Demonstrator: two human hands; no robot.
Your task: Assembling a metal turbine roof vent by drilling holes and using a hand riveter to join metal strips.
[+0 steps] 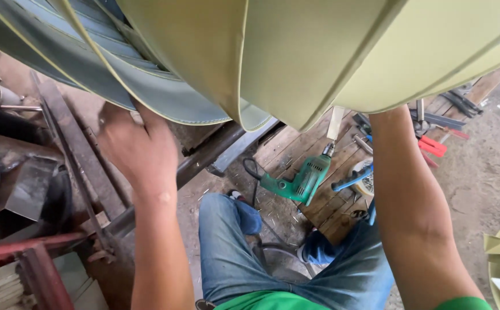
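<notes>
Person holds large pale-green sheet-metal piece (318, 51) up close before camera, above knees. Left hand (138, 149) lies flat under its grey-blue seamed edge, fingers partly hidden. Right hand hidden behind sheet, grip I cannot tell. Folds and seams look already made. Green electric drill (298, 181) lies unused on wooden boards (296, 149), red-handled snips (433, 146) near.

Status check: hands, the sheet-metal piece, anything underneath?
Left hand flat against grey-green panel. Right hand hidden behind pale yellow panel, forearm only showing. Green drill on wooden boards below, apart from the panels.
</notes>
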